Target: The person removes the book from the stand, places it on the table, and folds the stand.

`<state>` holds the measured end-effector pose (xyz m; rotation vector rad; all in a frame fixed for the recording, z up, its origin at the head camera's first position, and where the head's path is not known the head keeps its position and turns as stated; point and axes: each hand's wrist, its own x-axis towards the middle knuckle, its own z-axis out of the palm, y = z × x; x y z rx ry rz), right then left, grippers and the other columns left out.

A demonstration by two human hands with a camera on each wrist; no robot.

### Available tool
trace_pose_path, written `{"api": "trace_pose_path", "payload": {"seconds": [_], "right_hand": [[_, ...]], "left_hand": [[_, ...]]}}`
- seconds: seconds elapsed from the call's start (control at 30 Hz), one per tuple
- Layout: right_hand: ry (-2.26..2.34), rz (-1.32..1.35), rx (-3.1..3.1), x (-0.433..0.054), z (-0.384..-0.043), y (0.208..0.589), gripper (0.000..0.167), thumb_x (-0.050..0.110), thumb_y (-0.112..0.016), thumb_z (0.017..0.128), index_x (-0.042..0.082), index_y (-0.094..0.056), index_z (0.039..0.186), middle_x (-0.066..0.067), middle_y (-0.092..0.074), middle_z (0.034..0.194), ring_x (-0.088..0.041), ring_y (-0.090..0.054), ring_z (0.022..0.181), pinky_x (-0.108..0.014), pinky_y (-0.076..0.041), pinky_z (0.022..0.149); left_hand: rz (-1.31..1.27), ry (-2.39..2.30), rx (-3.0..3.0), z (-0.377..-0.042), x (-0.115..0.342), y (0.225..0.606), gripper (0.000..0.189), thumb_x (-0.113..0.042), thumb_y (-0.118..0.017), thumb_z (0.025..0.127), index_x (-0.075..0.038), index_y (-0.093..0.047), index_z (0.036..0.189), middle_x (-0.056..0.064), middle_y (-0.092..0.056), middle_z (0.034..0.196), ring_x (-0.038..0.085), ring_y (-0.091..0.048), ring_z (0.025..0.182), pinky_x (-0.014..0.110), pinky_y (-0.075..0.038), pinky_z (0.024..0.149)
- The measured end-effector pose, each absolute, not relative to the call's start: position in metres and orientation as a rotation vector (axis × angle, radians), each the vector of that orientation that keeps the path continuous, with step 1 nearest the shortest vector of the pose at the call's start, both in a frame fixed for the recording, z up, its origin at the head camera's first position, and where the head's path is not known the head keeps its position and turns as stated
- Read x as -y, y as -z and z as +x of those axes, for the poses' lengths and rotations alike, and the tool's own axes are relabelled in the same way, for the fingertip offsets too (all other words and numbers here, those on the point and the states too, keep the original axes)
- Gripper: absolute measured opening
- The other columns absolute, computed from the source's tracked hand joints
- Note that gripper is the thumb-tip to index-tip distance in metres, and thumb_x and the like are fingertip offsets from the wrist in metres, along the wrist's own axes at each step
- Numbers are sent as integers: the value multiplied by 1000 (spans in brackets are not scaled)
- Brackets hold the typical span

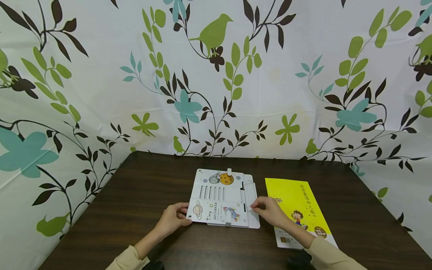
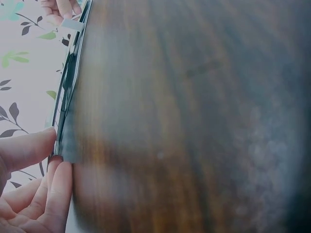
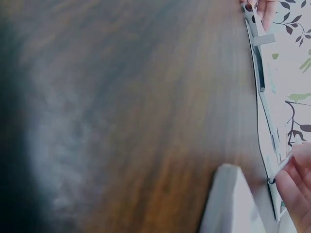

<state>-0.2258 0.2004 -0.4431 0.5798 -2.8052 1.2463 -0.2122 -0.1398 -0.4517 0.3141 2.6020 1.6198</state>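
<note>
A white folding book stand (image 1: 216, 195) with planet drawings and the words "Tiny universe" lies almost flat on the table, its plates slightly apart. My left hand (image 1: 171, 220) grips its near left corner, thumb on one side and fingers underneath, as the left wrist view shows of the hand (image 2: 36, 184). At the stand's right side, my right hand (image 1: 270, 210) pinches a thin white rod (image 3: 284, 165) between thumb and fingertips. That rod slants up from the stand's edge in the right wrist view. The fingers' far sides are hidden.
Just right of the stand, a yellow book (image 1: 295, 202) with a cartoon child lies under my right forearm; its thick edge (image 3: 228, 204) shows in the right wrist view. The dark wooden table (image 1: 152, 180) ends at a patterned cloth (image 1: 216, 93) behind.
</note>
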Motion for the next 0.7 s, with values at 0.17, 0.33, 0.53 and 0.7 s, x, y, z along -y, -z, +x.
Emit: {"api": "trace_pose_path", "payload": {"seconds": [0.17, 0.33, 0.53, 0.7], "right_hand": [[-1196, 641, 2832, -200, -229, 441, 8, 3, -66, 80, 7, -70, 86, -1, -66, 86, -12, -55, 75, -23, -49, 72], [-1148, 690, 2869, -198, -233, 439, 9, 1, -66, 80, 6, -70, 86, 1, -66, 84, -12, -54, 74, -23, -49, 70], [-1075, 690, 2911, -193, -234, 436, 7, 2, -66, 79, 5, -71, 83, -2, -66, 81, -11, -54, 72, -22, -47, 66], [-991, 703, 2939, -190, -235, 434, 6, 3, -67, 78, 4, -71, 83, -1, -65, 76, -9, -49, 65, -20, -44, 58]], "left_hand": [[311, -1623, -2601, -212, 140, 451, 53, 5, -76, 64, 12, -55, 112, 9, -62, 83, 16, -59, 69, 21, -48, 57], [318, -1631, -2596, -212, 140, 452, 53, 5, -76, 64, 13, -55, 112, 9, -62, 83, 16, -59, 68, 21, -48, 57], [318, -1628, -2604, -212, 140, 451, 52, 5, -76, 64, 12, -56, 111, 8, -62, 82, 15, -59, 68, 21, -47, 56], [330, -1633, -2601, -210, 140, 450, 52, 6, -76, 64, 14, -55, 111, 10, -62, 82, 16, -59, 68, 21, -47, 56]]}}
